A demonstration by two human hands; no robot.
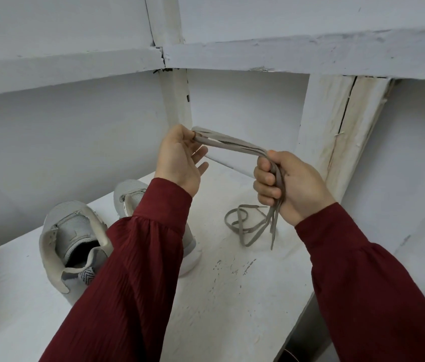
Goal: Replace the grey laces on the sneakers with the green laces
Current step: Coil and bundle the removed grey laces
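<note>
White-painted walls (49, 139) and chipped white wooden beams (344, 131) close in a corner alcove, and across its lower part runs a broad white-painted shelf surface (232, 296), scuffed with small dark flecks near the middle. Two arms in dark red ribbed sleeves (138, 270) reach over it from the near edge. On the left side of the surface stands a pale grey mesh sneaker with a white sole (75, 239), heel toward the camera and tongue pulled up; a second grey sneaker (130, 194) sits just beyond it, largely hidden behind the left sleeve. The right hand (289, 186) is curled into a fist around a bundle of flat grey shoelaces (232, 143), held above the shelf. The left hand (180, 158) pinches the bundle's folded far end between thumb and forefinger, its other fingers loosely extended. Between the hands the strands are drawn nearly taut. Below the right fist, lace tails hang down to loose grey loops (242, 226) lying on the surface, right of the sneakers.
</note>
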